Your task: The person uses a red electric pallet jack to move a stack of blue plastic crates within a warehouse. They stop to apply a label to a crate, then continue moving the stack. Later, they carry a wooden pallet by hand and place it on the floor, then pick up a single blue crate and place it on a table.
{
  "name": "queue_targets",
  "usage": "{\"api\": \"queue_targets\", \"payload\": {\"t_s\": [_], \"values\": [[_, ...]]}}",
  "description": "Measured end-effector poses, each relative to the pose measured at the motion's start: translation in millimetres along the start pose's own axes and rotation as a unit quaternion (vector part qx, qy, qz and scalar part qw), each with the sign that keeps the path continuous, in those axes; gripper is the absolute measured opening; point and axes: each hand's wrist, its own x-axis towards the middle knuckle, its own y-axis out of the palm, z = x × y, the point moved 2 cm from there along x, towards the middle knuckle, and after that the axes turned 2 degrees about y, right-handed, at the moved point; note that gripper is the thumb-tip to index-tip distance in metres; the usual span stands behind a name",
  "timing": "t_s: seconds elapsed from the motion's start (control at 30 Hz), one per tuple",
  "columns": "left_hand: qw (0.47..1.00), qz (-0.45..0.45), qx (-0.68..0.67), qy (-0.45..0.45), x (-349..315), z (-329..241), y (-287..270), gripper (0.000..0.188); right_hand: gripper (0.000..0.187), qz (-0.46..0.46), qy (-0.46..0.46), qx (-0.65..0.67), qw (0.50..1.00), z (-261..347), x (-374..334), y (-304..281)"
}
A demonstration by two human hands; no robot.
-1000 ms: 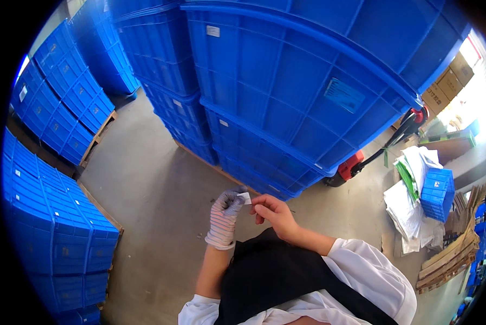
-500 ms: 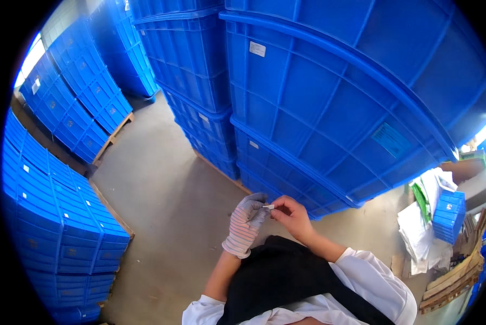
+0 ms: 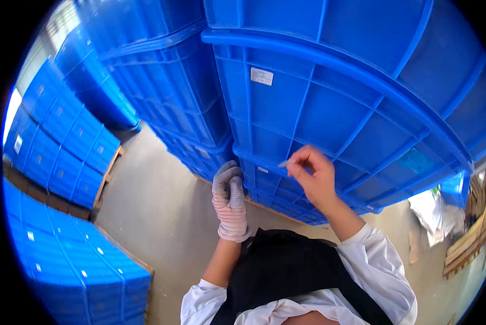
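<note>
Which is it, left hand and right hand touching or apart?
Apart: the head view shows blue crates in the gap between gloved left hand and bare right hand.

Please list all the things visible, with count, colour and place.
Plastic crates: many, blue, ahead and left
Small crate: one, blue, at right
Crate labels: several, white, on plastic crates
Tinted label: one, bluish, on front crates
Slip: one, whitish, centre
Wooden pallets: at least two, brown, under left crates
Sheets: unclear count, white, right floor
Layered pile: one, brown, far right
Floor: one, grey, between crates
Apron: one, black, on torso
Shirt: one, white, under apron
Left hand: one, grey glove, pinkish stripes, centre
Right hand: one, bare, centre, holding slip
</note>
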Motion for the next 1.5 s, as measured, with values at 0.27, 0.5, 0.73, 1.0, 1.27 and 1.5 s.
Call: {"api": "queue_targets", "payload": {"t_s": [0.27, 0.5, 0.73, 1.0, 1.27, 1.5], "values": [[0.978, 0.157, 0.022, 0.134, 100, 11, -11, 0.024, 0.008, -0.193, -0.02, -0.034, 0.98, 47, 93, 53], [0.959, 0.234, -0.024, 0.156, 139, 21, -13, 0.024, 0.011, -0.314, -0.022, -0.125, 0.941, 51, 112, 66], [0.947, 0.28, -0.023, 0.158, 154, 17, -15, 0.02, 0.011, -0.37, -0.04, -0.127, 0.919, 43, 119, 75], [0.944, 0.29, -0.042, 0.153, 162, 28, -21, 0.02, 0.011, -0.399, -0.024, -0.161, 0.902, 46, 122, 76], [0.952, 0.275, -0.063, 0.117, 164, 29, -23, 0.022, 0.01, -0.398, -0.037, -0.176, 0.899, 47, 123, 76], [0.951, 0.278, -0.062, 0.121, 164, 29, -22, 0.022, 0.01, -0.4, -0.032, -0.158, 0.902, 43, 123, 74]]}}
